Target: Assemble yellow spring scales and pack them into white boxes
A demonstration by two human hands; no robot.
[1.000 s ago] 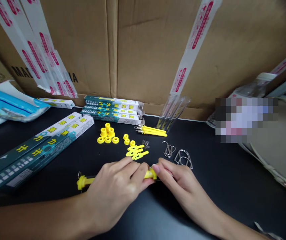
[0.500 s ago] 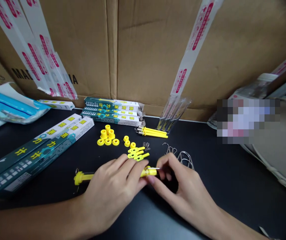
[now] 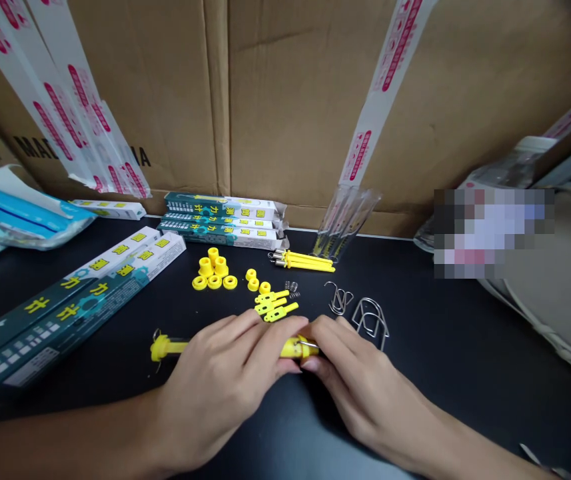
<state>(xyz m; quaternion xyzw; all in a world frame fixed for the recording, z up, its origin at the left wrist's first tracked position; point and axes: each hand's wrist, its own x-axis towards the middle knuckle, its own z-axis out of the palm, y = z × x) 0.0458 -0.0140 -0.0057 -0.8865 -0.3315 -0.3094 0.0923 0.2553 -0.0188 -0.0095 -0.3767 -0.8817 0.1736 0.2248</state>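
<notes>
My left hand [image 3: 230, 380] is wrapped round a yellow spring scale [image 3: 295, 348] that lies level just above the black table. The scale's flanged end [image 3: 161, 347], with a wire ring, sticks out left of that hand. At the other end my right hand [image 3: 360, 373] is closed on a thin metal hook [image 3: 309, 343], which meets the yellow tip; my fingers hide most of it. Just beyond the hands lie flat yellow hook pieces [image 3: 272, 307], small springs [image 3: 292, 288] and small yellow rings [image 3: 252, 285]. Loose S-shaped hooks [image 3: 339, 298] and larger wire hooks [image 3: 371, 320] lie beyond my right hand.
Yellow caps and collars [image 3: 214, 270] stand farther back, beside yellow rods with springs [image 3: 305, 261]. Clear tubes [image 3: 342, 223] lean against a cardboard box [image 3: 285, 100]. Printed boxes [image 3: 220, 223] are stacked behind, others [image 3: 85, 293] lie left. A bottle [image 3: 515, 167] and bag [image 3: 560, 280] are right.
My right hand has closed in on the scale's right end, its fingers now curled over the hook. The metal wire has tilted and sits nearer the yellow tip. The view has shifted slightly.
</notes>
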